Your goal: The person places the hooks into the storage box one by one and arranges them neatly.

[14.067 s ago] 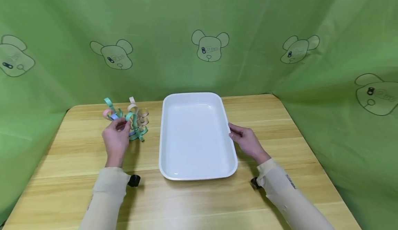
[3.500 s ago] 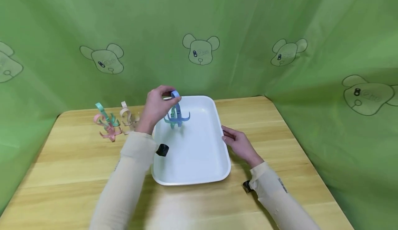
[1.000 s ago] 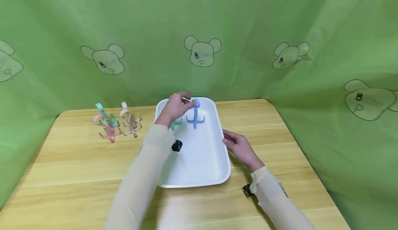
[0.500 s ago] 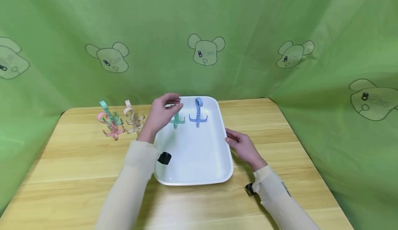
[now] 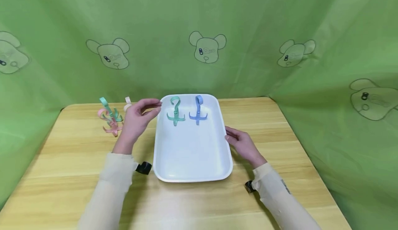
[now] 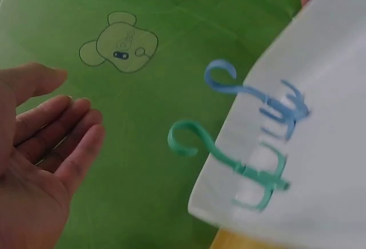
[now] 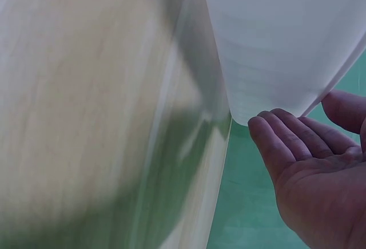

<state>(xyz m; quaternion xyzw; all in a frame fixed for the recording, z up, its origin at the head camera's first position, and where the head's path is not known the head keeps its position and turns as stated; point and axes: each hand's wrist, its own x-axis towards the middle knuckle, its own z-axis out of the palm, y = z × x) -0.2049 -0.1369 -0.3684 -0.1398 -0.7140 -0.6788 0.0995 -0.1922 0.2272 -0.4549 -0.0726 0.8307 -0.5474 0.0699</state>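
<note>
While resting near the worktop [image 5: 77, 161] back edge, white tray [image 5: 192, 154] is carrying two upright hooks at its far end: green hook [image 5: 175, 111], blue hook [image 5: 197, 109]. Remaining hooks [image 5: 109, 117] are waiting leftward outside the tray. Left hand [image 5: 136, 119], empty, fingers loosely open, is hovering between them; right hand [image 5: 240, 143], fingers relaxed, is touching the tray's right rim.

The left hand [image 5: 136, 119], which earlier carried a green hook [image 5: 175, 111] and a blue hook [image 5: 197, 109] from the pile into the white tray [image 5: 192, 154], has let both go. They now stand side by side at the tray's far end; the hand has drawn back, fingers relaxed.
</note>
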